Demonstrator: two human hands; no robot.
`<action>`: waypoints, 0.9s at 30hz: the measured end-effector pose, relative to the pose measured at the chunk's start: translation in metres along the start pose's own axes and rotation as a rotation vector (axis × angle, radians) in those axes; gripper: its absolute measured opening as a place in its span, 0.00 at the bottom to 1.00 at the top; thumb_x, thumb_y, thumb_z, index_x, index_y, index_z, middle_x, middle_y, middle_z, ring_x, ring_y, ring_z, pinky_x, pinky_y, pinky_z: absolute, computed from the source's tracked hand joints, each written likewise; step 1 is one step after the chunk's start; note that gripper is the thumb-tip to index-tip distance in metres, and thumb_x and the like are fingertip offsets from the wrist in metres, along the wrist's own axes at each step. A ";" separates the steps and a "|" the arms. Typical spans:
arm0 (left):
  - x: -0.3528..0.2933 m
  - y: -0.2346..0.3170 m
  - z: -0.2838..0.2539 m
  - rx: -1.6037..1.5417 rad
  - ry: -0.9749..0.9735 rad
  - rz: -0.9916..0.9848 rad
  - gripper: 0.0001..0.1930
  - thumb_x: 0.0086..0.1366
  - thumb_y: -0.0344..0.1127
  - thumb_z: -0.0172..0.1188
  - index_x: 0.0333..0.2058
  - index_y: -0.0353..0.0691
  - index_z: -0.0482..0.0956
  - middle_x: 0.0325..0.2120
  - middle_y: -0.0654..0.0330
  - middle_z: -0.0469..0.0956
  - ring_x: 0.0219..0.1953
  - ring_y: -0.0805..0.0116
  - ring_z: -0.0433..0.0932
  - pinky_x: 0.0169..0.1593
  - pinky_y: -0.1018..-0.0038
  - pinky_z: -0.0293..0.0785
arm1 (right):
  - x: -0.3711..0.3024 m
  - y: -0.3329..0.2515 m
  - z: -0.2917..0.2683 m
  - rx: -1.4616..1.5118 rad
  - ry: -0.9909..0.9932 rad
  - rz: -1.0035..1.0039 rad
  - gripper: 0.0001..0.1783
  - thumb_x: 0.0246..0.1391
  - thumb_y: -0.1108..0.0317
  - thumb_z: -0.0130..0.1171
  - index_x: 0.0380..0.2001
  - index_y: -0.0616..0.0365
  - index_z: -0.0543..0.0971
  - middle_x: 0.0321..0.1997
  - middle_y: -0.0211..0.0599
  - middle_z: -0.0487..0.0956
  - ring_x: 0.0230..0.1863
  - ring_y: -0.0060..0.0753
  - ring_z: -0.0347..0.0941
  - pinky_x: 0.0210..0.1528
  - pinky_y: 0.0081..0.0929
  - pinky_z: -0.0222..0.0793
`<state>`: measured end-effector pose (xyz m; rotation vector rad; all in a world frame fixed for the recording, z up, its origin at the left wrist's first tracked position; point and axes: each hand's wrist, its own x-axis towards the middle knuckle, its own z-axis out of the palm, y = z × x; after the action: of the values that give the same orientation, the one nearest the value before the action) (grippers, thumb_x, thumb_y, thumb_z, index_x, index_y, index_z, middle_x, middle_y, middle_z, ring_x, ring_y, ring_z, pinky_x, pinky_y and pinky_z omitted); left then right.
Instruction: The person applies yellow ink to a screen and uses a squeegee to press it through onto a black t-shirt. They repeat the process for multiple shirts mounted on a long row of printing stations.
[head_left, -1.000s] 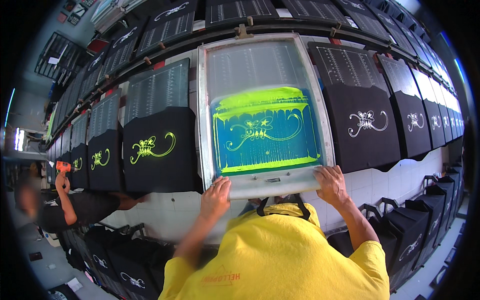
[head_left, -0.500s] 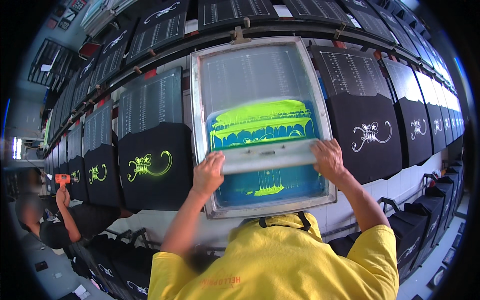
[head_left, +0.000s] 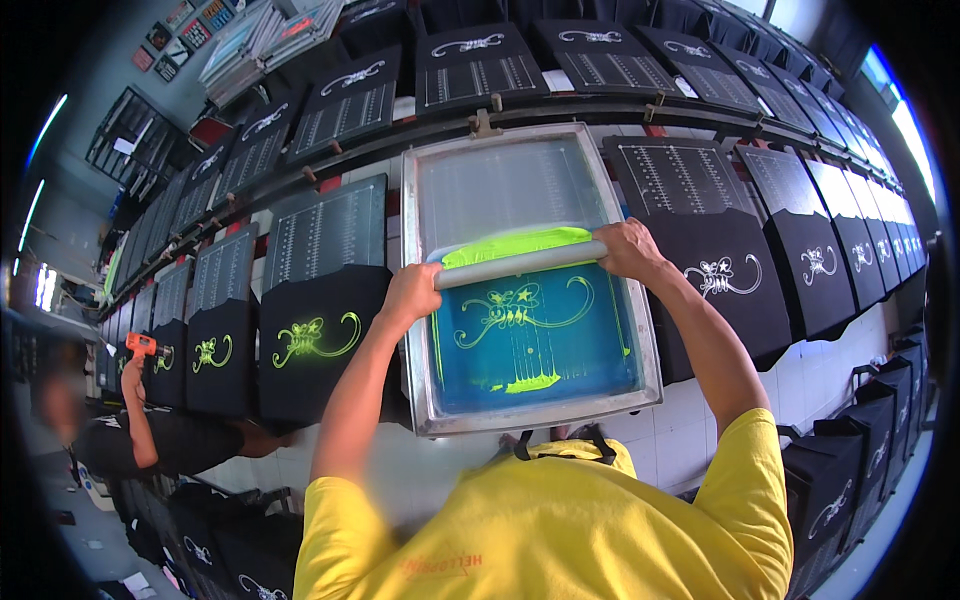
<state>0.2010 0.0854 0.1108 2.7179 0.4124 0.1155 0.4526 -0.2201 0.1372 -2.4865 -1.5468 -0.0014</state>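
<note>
A long grey squeegee (head_left: 520, 265) lies across the blue mesh of a metal-framed printing screen (head_left: 535, 415). My left hand (head_left: 411, 291) is wrapped round its left end, and my right hand (head_left: 630, 248) grips its right end. Against the far side of the squeegee sits a bank of neon yellow-green ink (head_left: 520, 243). Nearer to me, the stencil of a curling creature with stars (head_left: 515, 308) shows on the mesh, tinted by ink. A small ink smear (head_left: 528, 384) lies near the screen's close edge. What is under the screen is hidden.
Left of the screen, a black shirt (head_left: 318, 325) on a board carries a yellow-green print; on the right, another shirt (head_left: 720, 275) has a white one. More boards line both rows. At far left a person holds an orange heat gun (head_left: 142, 345). A metal rail (head_left: 365, 138) runs behind.
Both my hands have pushed the squeegee away from me, up the screen. The ink is gathered beyond it, and the stencil is uncovered. The view has also shifted, showing more of the far row.
</note>
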 end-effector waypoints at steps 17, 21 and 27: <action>-0.189 0.055 0.041 0.003 0.206 0.110 0.19 0.44 0.21 0.58 0.39 0.38 0.80 0.43 0.60 0.81 0.47 0.59 0.79 0.47 0.65 0.78 | -0.183 -0.089 0.016 0.012 0.165 -0.101 0.19 0.26 0.74 0.66 0.31 0.57 0.77 0.37 0.35 0.79 0.42 0.37 0.75 0.46 0.36 0.66; -0.211 0.061 0.065 0.005 0.209 0.086 0.20 0.44 0.21 0.58 0.40 0.37 0.78 0.45 0.61 0.79 0.50 0.60 0.77 0.51 0.68 0.77 | -0.211 -0.095 0.035 -0.016 0.125 -0.070 0.24 0.29 0.74 0.65 0.37 0.58 0.77 0.45 0.37 0.78 0.50 0.38 0.73 0.52 0.39 0.64; -0.233 0.061 0.088 0.076 0.131 0.085 0.25 0.48 0.21 0.55 0.49 0.37 0.73 0.55 0.58 0.70 0.60 0.56 0.67 0.63 0.59 0.64 | -0.236 -0.111 0.046 0.015 0.019 0.009 0.38 0.35 0.54 0.72 0.49 0.63 0.73 0.57 0.45 0.70 0.59 0.47 0.64 0.58 0.44 0.61</action>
<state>0.0075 -0.0710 0.0478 2.8127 0.3441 0.3091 0.2433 -0.3739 0.0860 -2.4742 -1.5228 -0.0124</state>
